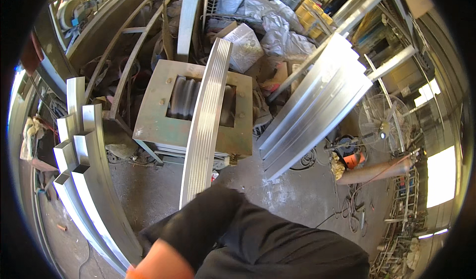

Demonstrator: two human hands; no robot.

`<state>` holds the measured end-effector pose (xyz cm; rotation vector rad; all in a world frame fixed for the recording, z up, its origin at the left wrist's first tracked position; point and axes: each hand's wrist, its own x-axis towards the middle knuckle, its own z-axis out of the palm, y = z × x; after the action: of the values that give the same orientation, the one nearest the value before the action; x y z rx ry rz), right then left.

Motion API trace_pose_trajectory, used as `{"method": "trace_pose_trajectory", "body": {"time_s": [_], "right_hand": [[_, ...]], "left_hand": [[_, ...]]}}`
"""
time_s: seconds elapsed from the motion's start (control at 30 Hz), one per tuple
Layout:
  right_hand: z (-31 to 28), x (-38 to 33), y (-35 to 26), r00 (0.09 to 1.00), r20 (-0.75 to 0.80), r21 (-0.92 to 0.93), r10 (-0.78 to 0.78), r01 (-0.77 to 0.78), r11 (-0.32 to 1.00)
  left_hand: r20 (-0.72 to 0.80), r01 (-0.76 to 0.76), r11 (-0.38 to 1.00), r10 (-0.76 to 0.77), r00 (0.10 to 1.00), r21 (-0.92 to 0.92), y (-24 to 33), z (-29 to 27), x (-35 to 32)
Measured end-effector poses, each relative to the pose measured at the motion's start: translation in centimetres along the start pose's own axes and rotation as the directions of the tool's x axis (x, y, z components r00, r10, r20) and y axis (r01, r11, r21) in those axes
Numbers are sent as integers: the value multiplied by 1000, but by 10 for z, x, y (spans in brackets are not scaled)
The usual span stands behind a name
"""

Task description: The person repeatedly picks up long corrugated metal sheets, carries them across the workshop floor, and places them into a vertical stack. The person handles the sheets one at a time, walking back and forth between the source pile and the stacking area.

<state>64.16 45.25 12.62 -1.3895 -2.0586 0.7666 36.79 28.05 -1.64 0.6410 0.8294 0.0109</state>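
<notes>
A blurred orange shape point(163, 261), a sleeve or glove, shows at the lower edge on the left beside my dark trouser leg point(292, 234). It seems to belong to my left arm; the fingers cannot be made out. The lower ends of several shiny metal box bars point(101, 189) come close to it. A long ribbed metal bar point(208, 115) slants across the front of a greenish machine point(148, 108) with dark rollers point(186, 98). My raised knee hides the bar's near end. No part of my right hand shows.
A stack of wide silvery profiles point(315, 105) leans on a rail at the right. Beyond it stand a fan point(382, 123), an orange power tool point(353, 160) and a brown cylinder point(374, 171). Cables point(353, 212) lie on the floor. Silvery bags point(275, 28) pile up behind the machine.
</notes>
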Motion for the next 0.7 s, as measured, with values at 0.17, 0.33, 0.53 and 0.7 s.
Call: {"method": "trace_pose_trajectory", "body": {"time_s": [0.17,0.33,0.53,0.7], "right_hand": [[-131,23,114,977,-157,-223,143,-176,959],[-291,82,338,782,-492,-532,382,-618,579],[-349,167,503,546,-595,-518,590,-821,238],[-397,171,553,509,-692,-331,513,-854,400]], "left_hand": [[30,-175,975,180,983,-139,66,9,50],[-16,-265,952,270,963,154,144,25,114],[26,-313,934,313,949,170,223,52,194],[37,-381,896,383,923,227,263,55,257]]}}
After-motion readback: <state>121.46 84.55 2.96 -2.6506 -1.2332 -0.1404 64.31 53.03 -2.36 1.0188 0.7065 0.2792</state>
